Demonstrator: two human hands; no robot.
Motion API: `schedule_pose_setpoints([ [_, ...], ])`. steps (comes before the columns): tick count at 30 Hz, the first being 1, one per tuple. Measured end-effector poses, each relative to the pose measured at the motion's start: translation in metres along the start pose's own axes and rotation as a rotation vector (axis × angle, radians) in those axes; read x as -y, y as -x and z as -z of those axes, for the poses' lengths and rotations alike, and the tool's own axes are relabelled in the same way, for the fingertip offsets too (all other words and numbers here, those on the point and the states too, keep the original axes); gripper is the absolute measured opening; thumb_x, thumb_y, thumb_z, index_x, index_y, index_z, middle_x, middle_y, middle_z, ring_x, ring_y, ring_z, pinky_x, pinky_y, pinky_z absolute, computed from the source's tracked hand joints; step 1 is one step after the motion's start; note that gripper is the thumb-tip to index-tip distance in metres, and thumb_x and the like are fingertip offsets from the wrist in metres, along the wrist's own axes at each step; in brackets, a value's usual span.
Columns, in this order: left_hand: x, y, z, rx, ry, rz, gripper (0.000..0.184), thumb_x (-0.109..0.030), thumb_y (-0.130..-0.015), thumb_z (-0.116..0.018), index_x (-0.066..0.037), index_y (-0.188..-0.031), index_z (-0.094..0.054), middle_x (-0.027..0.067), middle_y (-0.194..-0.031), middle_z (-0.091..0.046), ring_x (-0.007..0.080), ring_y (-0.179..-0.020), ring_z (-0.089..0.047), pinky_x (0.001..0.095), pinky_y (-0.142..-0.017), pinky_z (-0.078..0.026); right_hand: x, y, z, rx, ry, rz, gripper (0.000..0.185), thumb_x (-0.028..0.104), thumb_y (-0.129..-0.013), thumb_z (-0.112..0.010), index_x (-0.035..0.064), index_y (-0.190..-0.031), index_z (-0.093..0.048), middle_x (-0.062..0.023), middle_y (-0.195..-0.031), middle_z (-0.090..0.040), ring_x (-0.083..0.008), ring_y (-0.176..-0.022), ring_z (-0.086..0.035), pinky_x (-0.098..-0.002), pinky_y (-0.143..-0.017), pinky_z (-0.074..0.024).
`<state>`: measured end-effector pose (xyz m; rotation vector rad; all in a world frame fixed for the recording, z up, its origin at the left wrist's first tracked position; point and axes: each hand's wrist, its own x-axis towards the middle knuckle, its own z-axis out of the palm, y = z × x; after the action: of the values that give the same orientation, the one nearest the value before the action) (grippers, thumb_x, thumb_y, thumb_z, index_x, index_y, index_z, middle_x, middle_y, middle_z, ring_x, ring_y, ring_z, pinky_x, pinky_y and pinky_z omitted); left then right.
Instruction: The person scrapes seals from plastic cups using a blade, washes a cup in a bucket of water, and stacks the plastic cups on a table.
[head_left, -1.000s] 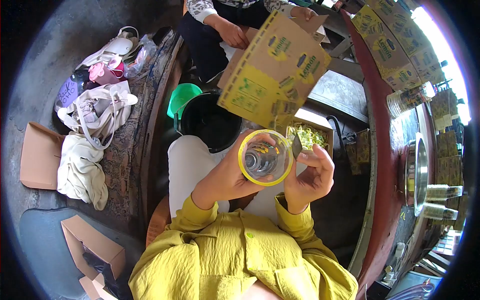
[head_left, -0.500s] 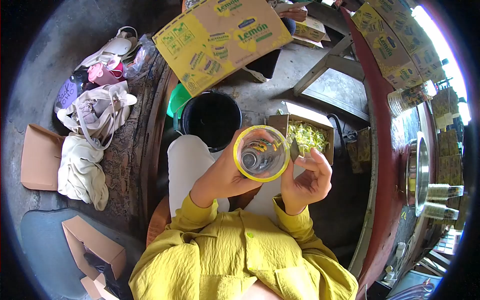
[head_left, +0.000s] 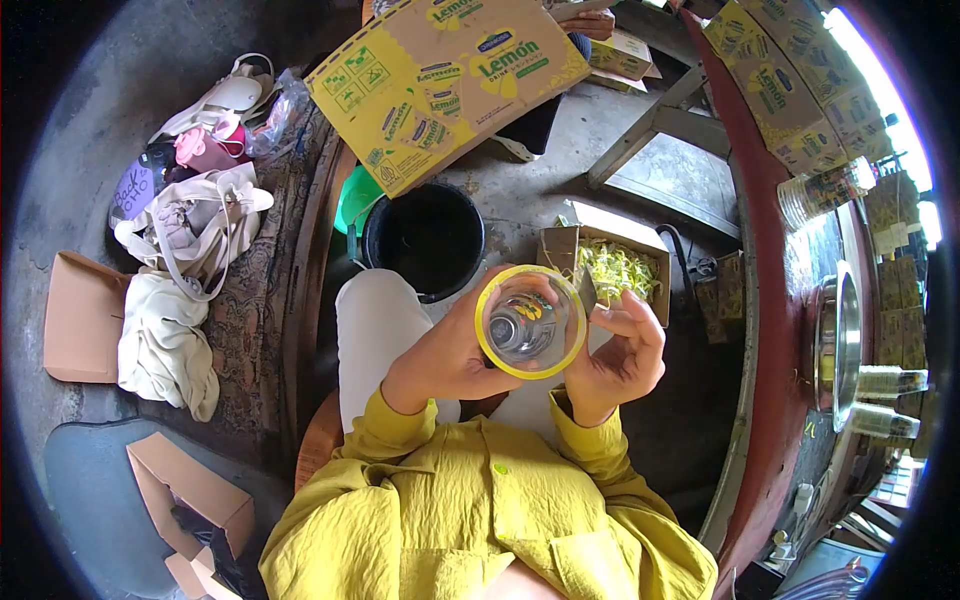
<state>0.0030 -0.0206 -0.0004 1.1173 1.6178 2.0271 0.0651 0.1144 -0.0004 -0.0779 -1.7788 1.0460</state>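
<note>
My left hand point(head_left: 447, 352) is wrapped round a clear plastic cup point(head_left: 515, 345) with a yellow rim, its mouth facing me. Coloured print shows through the cup's wall. My right hand point(head_left: 622, 358) pinches a small dark pointed blade point(head_left: 587, 291) between thumb and finger, right beside the cup's rim. Whether the blade touches the rim, I cannot tell. Beyond the right hand, an open cardboard box point(head_left: 557, 246) holds yellow-green plastic strips point(head_left: 615, 262).
A black bucket point(head_left: 372, 252) stands ahead, near a large lemon-drink carton point(head_left: 430, 110). Another person's hand point(head_left: 590, 24) shows at the top. On the right are a red ledge point(head_left: 768, 330), a metal basin point(head_left: 845, 345) and stacked cups point(head_left: 885, 420). Bags point(head_left: 165, 330) lie at left.
The cup has shifted slightly right and down in my left hand and turned a little. My right hand and the blade stay close to its rim.
</note>
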Motion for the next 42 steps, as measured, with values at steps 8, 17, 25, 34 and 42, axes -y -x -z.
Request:
schedule_pose_setpoints([
  [8, 0.006, 0.0, 0.0, -0.037, 0.054, -0.064, 0.061, -0.005, -0.066, -0.068, -0.001, -0.118, -0.036, 0.0103, -0.114, -0.043, 0.0187, -0.106, -0.044, 0.0309, -0.09, -0.036, 0.002, -0.002, 0.0, -0.077, -0.038, -0.034, 0.044, -0.007, -0.059, -0.072, -0.0027, -0.099, -0.053, -0.0053, -0.072, -0.06, -0.0117, -0.069, -0.058, -0.0242, -0.072, -0.0448],
  [17, 0.01, 0.002, 0.004, -0.137, 0.01, -0.025, 0.065, -0.005, -0.069, -0.065, -0.002, -0.123, -0.03, 0.0101, -0.116, -0.042, 0.0193, -0.109, -0.042, 0.0315, -0.092, -0.034, -0.019, -0.009, 0.006, -0.041, -0.08, -0.181, 0.042, -0.009, -0.062, -0.069, -0.003, -0.101, -0.052, -0.0054, -0.072, -0.06, -0.0089, -0.068, -0.057, -0.0221, -0.066, -0.0453],
  [25, 0.001, 0.006, 0.017, -0.377, 0.028, 0.0, 0.062, -0.002, -0.07, -0.062, -0.001, -0.124, -0.03, 0.01, -0.117, -0.043, 0.017, -0.108, -0.043, 0.0295, -0.091, -0.035, -0.18, -0.043, 0.057, 0.07, 0.145, -0.256, 0.035, -0.006, -0.068, -0.063, -0.0015, -0.101, -0.054, -0.0073, -0.071, -0.062, -0.0112, -0.063, -0.059, -0.0247, -0.06, -0.048],
  [34, 0.002, 0.007, 0.016, -0.446, -0.027, 0.043, 0.061, -0.004, -0.069, -0.062, 0.0, -0.123, -0.032, 0.0109, -0.114, -0.044, 0.018, -0.106, -0.043, 0.0305, -0.092, -0.034, -0.363, -0.053, 0.093, 0.608, 0.759, -0.307, 0.04, 0.003, -0.061, -0.07, -0.0024, -0.098, -0.056, -0.0135, -0.072, -0.063, -0.0227, -0.061, -0.062, -0.0304, -0.058, -0.0492],
  [42, 0.01, 0.007, 0.026, -0.385, -0.156, 0.085, 0.062, -0.013, -0.074, -0.057, -0.003, -0.128, -0.028, 0.0098, -0.124, -0.037, 0.0239, -0.113, -0.041, 0.0356, -0.096, -0.032, -0.367, -0.055, 0.089, 0.754, 1.054, -0.238, 0.046, -0.001, -0.057, -0.066, -0.0009, -0.102, -0.055, -0.0195, -0.084, -0.059, -0.0309, -0.079, -0.059, -0.0345, -0.068, -0.0488],
])
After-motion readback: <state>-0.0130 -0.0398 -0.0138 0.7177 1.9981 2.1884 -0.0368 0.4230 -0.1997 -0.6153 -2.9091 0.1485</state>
